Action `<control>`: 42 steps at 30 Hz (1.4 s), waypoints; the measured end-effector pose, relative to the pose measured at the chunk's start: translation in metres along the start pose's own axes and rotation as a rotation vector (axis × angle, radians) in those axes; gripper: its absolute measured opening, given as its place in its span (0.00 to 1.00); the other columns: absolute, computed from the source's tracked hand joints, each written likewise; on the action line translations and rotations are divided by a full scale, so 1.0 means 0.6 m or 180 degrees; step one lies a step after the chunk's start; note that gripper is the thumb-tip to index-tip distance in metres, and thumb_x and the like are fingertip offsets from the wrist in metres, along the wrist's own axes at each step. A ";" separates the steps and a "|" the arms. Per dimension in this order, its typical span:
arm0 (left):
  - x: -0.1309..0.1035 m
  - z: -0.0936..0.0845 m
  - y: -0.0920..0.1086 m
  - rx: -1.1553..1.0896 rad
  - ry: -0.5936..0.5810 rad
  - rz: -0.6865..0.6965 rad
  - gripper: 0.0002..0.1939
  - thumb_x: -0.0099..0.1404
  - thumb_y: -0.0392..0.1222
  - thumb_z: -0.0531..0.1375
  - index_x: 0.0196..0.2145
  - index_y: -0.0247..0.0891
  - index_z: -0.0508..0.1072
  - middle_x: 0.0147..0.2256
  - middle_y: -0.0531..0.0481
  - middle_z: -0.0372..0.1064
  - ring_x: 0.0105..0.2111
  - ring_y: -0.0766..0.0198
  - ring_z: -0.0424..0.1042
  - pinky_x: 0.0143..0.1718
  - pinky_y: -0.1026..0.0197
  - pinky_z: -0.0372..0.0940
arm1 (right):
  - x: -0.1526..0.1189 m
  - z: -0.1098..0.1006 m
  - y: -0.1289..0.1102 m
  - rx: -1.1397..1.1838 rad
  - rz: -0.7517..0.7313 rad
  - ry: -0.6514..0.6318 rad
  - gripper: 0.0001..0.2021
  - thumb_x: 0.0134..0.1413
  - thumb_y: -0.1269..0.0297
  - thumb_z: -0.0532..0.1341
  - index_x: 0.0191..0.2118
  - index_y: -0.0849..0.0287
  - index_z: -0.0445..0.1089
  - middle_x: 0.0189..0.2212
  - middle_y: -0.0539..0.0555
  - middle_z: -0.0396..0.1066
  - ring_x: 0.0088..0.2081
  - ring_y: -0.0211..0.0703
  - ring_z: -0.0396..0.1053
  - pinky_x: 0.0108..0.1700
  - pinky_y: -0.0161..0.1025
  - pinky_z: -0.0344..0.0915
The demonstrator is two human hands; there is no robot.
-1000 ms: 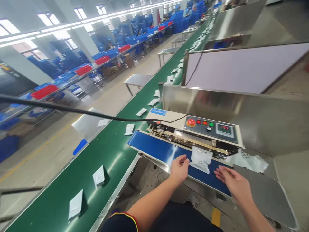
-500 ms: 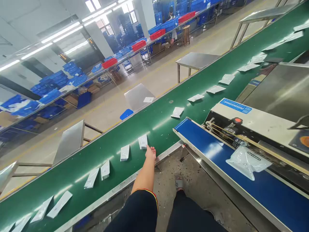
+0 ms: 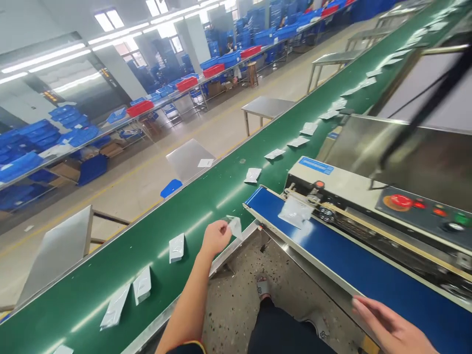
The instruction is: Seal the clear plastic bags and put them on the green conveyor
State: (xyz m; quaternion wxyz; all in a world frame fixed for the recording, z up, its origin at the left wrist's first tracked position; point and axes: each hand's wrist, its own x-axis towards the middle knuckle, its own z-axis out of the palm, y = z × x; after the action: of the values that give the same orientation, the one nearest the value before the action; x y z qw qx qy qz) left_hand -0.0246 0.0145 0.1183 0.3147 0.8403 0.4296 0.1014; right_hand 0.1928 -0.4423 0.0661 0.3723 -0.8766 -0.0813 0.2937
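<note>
Over the near edge of the green conveyor belt [image 3: 206, 196], my left hand [image 3: 217, 238] pinches a small white packet [image 3: 235, 227] by its edge. My right hand [image 3: 394, 324] is at the lower right, over the near edge of the blue conveyor [image 3: 332, 260], fingers extended and slightly parted, holding nothing. A clear-white bag [image 3: 295, 212] lies on the blue conveyor beside the sealing machine [image 3: 313, 172]. Several white packets, among them one packet [image 3: 177, 247] left of my left hand, lie along the green belt.
The machine's control panel [image 3: 424, 204] has red and green buttons. Beyond the green belt stand steel tables [image 3: 190, 160] and a long bench with red bins [image 3: 140, 108] and blue bins. A dark blurred bar [image 3: 424, 108] crosses the upper right.
My left hand has lifted a packet off the green belt. My right hand has come into view. The bag on the blue conveyor is now nearer its far end, and the view has shifted right.
</note>
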 end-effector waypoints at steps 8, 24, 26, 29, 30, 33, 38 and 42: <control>-0.073 0.057 0.342 -0.0044 -0.1911 0.2574 0.05 0.63 0.38 0.63 0.30 0.42 0.79 0.29 0.49 0.75 0.32 0.58 0.71 0.41 0.57 0.65 | 0.018 -0.034 -0.180 0.0888 -0.1526 -0.0994 0.33 0.67 0.37 0.62 0.67 0.52 0.77 0.65 0.62 0.77 0.64 0.61 0.75 0.65 0.53 0.73; -0.177 0.558 0.521 -0.1646 -0.2951 0.1010 0.21 0.70 0.56 0.66 0.36 0.33 0.86 0.25 0.51 0.74 0.26 0.65 0.64 0.30 0.63 0.57 | -0.006 -0.151 0.127 0.1997 0.0234 0.1860 0.32 0.47 0.29 0.70 0.39 0.57 0.80 0.34 0.61 0.83 0.34 0.56 0.80 0.37 0.45 0.79; -0.184 0.591 0.550 -0.1474 -0.2877 0.0887 0.19 0.69 0.54 0.67 0.31 0.34 0.85 0.23 0.53 0.71 0.25 0.65 0.63 0.29 0.63 0.56 | 0.003 -0.180 0.153 0.1901 0.0607 0.2147 0.27 0.45 0.35 0.70 0.37 0.57 0.81 0.31 0.61 0.83 0.33 0.56 0.81 0.34 0.44 0.77; -0.187 0.629 0.587 -0.1408 -0.2776 0.0281 0.20 0.67 0.53 0.70 0.24 0.36 0.82 0.20 0.53 0.69 0.24 0.64 0.64 0.28 0.63 0.58 | 0.034 -0.217 0.180 0.2016 0.1032 0.2201 0.21 0.44 0.43 0.68 0.36 0.56 0.81 0.26 0.59 0.81 0.30 0.55 0.80 0.29 0.43 0.75; -0.186 0.638 0.596 -0.1447 -0.2748 0.0052 0.19 0.66 0.52 0.72 0.24 0.36 0.81 0.20 0.53 0.70 0.24 0.64 0.65 0.28 0.63 0.60 | 0.047 -0.226 0.184 0.2099 0.1069 0.2150 0.20 0.45 0.45 0.67 0.36 0.56 0.81 0.26 0.59 0.81 0.29 0.55 0.80 0.28 0.43 0.76; -0.173 0.651 0.612 -0.1666 -0.2708 -0.0505 0.14 0.64 0.46 0.74 0.26 0.35 0.83 0.20 0.51 0.71 0.23 0.64 0.66 0.28 0.63 0.63 | 0.084 -0.239 0.184 0.2217 0.1021 0.1999 0.17 0.46 0.48 0.67 0.35 0.56 0.80 0.27 0.58 0.81 0.29 0.54 0.81 0.30 0.42 0.78; -0.135 0.635 0.588 -0.1955 -0.2564 -0.0845 0.13 0.62 0.45 0.76 0.26 0.35 0.81 0.19 0.53 0.67 0.21 0.65 0.65 0.26 0.63 0.62 | 0.119 -0.225 0.153 0.2169 0.0951 0.1689 0.16 0.46 0.50 0.69 0.35 0.57 0.81 0.25 0.56 0.81 0.29 0.53 0.82 0.33 0.42 0.80; -0.112 0.599 0.534 -0.2245 -0.2475 -0.0616 0.15 0.66 0.45 0.72 0.24 0.36 0.80 0.19 0.54 0.66 0.21 0.66 0.63 0.25 0.63 0.58 | 0.128 -0.197 0.113 0.2121 0.0892 0.1465 0.19 0.43 0.47 0.71 0.37 0.58 0.82 0.27 0.56 0.81 0.31 0.55 0.83 0.37 0.44 0.82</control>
State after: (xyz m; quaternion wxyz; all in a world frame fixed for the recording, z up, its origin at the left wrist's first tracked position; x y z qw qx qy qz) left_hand 0.3037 -0.3357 0.0418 0.7220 0.6156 0.2966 -0.1087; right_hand 0.3183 -0.5337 0.0487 0.6001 -0.7537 0.2232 0.1484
